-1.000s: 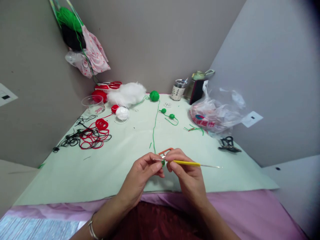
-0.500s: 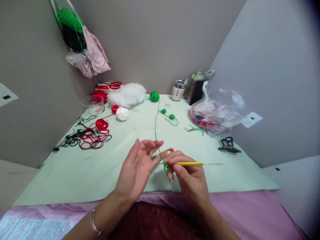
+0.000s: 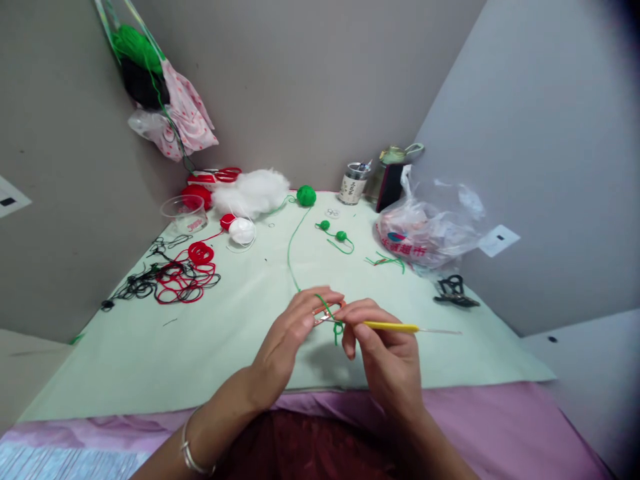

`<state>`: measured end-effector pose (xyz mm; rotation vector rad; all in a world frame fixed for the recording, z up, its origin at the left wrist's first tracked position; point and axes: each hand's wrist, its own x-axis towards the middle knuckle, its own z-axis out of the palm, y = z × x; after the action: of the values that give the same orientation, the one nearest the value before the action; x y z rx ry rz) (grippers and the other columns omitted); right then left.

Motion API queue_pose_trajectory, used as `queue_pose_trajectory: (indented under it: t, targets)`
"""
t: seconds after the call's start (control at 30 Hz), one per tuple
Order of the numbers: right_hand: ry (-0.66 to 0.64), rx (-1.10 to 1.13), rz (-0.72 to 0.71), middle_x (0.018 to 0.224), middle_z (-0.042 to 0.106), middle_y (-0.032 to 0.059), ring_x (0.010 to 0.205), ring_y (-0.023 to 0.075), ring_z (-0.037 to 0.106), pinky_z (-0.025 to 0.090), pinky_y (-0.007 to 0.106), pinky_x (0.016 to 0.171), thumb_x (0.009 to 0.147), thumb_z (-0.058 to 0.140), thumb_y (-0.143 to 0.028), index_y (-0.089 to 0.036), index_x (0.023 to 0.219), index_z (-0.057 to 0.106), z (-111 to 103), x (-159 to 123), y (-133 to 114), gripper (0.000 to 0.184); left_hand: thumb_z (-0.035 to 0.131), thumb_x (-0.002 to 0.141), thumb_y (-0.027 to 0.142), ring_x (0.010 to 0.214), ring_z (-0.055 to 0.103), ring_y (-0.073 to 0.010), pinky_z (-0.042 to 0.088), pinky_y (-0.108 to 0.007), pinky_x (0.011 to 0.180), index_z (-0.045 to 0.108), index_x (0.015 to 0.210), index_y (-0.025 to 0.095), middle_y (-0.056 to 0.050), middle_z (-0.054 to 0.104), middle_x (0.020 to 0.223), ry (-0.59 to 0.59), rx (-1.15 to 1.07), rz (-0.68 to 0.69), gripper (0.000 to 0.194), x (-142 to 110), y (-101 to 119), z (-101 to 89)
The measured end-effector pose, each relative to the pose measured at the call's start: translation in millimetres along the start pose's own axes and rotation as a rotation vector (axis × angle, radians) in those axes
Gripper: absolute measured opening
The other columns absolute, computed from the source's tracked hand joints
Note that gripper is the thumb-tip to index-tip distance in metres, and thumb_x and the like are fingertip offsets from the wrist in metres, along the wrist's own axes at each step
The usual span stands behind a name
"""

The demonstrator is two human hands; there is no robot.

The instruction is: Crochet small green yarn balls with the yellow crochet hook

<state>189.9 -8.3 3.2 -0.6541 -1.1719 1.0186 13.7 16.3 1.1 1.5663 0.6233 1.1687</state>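
My right hand (image 3: 387,353) grips a crochet hook (image 3: 393,327) by its yellow handle, the spare metal end pointing right. A small looped piece of green yarn (image 3: 339,330) hangs at the hook's working end, by my right fingertips. My left hand (image 3: 285,340) is curled just left of it, with the green working yarn (image 3: 290,257) passing behind its fingers and over the index finger to the hook. Orange-handled snips (image 3: 341,307) lie just beyond the fingers, partly hidden. The working yarn leads back to a green yarn ball (image 3: 307,195).
Tangled black and red yarn (image 3: 187,280) lies left, near a clear plastic cup (image 3: 193,217), white stuffing (image 3: 257,190) and a white ball (image 3: 243,231). Two small green balls (image 3: 341,236) lie mid-table. At right are a plastic bag (image 3: 425,230), a pen tin (image 3: 353,185) and a black clip (image 3: 456,292).
My left hand has turned from palm-up with spread fingers to curled fingers closer to the hook. The green yarn has swung left and now wraps over its index finger.
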Motion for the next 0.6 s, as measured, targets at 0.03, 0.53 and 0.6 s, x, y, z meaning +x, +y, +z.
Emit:
queue_pose_trajectory:
  t: [0.03, 0.53, 0.6]
  targets:
    - [-0.001, -0.014, -0.005, 0.101, 0.074, 0.0053, 0.060, 0.0088, 0.063, 0.051, 0.025, 0.054, 0.100, 0.068, -0.022, -0.027, 0.103, 0.083, 0, 0, 0, 0.016, 0.037, 0.112, 0.039, 0.142, 0.054, -0.0308, 0.037, -0.049, 0.122, 0.071, 0.141, 0.028, -0.008, 0.068, 0.146, -0.012, -0.128, -0.070, 0.046, -1, 1, 1.1]
    - [-0.047, -0.393, -0.135, 0.105, 0.076, 0.0045, 0.080, 0.0151, 0.070, 0.057, 0.026, 0.062, 0.101, 0.064, -0.013, -0.033, 0.114, 0.080, 6, -3, 0, 0.029, 0.092, 0.080, 0.030, 0.057, 0.043, -0.0047, 0.032, -0.017, 0.049, 0.082, 0.117, 0.024, 0.003, 0.065, 0.076, 0.297, -0.421, -0.377, 0.039, 4, 11, 21.4]
    - [-0.049, -0.623, -0.297, 0.106, 0.076, 0.0060, 0.090, 0.0187, 0.073, 0.061, 0.030, 0.070, 0.097, 0.064, -0.007, -0.034, 0.123, 0.078, 5, -6, 3, 0.040, 0.094, 0.078, 0.028, 0.054, 0.038, -0.0039, 0.027, -0.016, 0.048, 0.079, 0.124, 0.022, 0.005, 0.062, 0.072, 0.327, -0.462, -0.392, 0.049, 4, 14, 23.3]
